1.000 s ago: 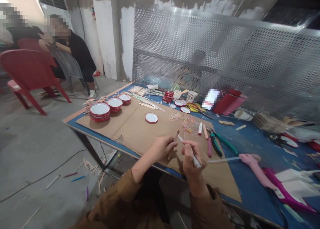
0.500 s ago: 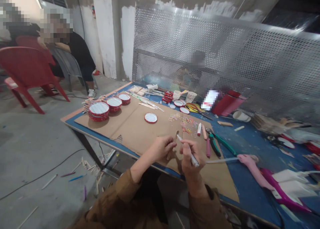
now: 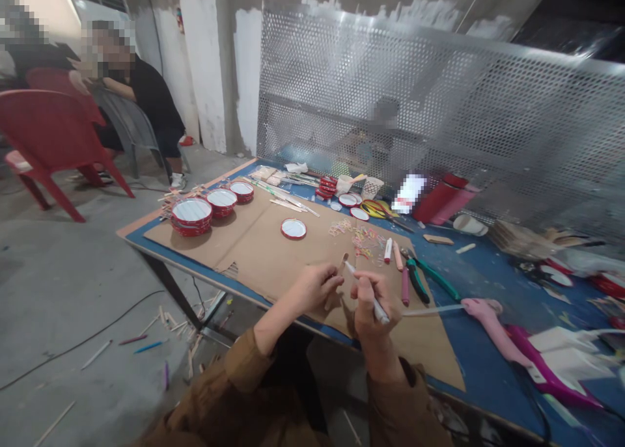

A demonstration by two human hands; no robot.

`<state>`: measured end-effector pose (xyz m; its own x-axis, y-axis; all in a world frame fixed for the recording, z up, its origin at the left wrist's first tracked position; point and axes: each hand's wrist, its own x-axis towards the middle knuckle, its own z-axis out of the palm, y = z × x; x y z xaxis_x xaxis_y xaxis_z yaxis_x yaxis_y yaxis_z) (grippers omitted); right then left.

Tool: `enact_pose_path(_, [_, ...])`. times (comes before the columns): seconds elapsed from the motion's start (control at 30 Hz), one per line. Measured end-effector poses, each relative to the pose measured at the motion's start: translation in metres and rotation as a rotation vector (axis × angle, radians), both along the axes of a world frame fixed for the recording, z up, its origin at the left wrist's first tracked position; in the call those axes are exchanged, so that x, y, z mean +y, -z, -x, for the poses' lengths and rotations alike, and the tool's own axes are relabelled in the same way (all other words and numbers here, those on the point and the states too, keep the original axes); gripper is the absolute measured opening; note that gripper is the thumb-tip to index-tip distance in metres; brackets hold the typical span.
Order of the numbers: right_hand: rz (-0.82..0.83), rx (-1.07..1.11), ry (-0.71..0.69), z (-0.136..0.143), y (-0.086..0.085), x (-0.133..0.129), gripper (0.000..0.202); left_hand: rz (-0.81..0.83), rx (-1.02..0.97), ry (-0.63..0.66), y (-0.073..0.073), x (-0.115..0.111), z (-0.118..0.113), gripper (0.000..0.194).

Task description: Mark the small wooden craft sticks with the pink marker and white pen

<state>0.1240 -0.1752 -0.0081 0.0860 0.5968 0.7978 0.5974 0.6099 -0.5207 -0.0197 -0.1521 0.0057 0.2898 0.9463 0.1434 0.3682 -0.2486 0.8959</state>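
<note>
Between the thumb and fingers of my left hand (image 3: pixel 317 285) is a small wooden stick (image 3: pixel 344 259) with a rounded, darker tip. My right hand (image 3: pixel 372 300) is closed around a white marker pen (image 3: pixel 380 311), its point at or very near the stick's upper end. Both hands are over the cardboard sheet (image 3: pixel 263 255) at the table's near edge. Beyond them lies a round white disc with a red rim (image 3: pixel 293 229). Small coloured rubber bands (image 3: pixel 367 239) are scattered past my right hand, beside a white marker with a red end (image 3: pixel 388 250).
Stacks of red-rimmed round pieces (image 3: pixel 191 216) stand at the left. Green-handled pliers (image 3: pixel 418 281) and a pink glue gun (image 3: pixel 481 310) lie to the right. A lit phone (image 3: pixel 409 194) leans near the perforated metal panel (image 3: pixel 332 89). A person (image 3: pixel 151 99) sits at far left.
Both hands keep nearly the same pose, with the marker point still by the stick's end. The view has shifted very slightly. The seated person's arms have moved a little.
</note>
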Motion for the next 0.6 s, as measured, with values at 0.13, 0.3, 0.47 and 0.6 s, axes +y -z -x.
enact_pose_path(0.13, [0.032, -0.017, -0.002, -0.0005, 0.0005, 0.0001, 0.026, 0.009, -0.009, 0.006, 0.0023, 0.0008, -0.0001, 0.026])
enact_pose_path(0.3, [-0.008, 0.029, 0.008, 0.0001, 0.0004, 0.0000, 0.024, -0.008, 0.002, -0.009, 0.0022, 0.0005, 0.0003, 0.028])
enact_pose_path(0.47, [0.021, -0.006, -0.005, 0.0002, -0.0002, -0.0003, 0.025, 0.000, -0.037, 0.005, 0.0048, -0.0002, 0.0002, 0.027])
enact_pose_path(0.6, [0.032, 0.004, 0.024, -0.0003, 0.0007, -0.0004, 0.028, 0.007, -0.019, 0.003, 0.0046, -0.0004, 0.0007, 0.026])
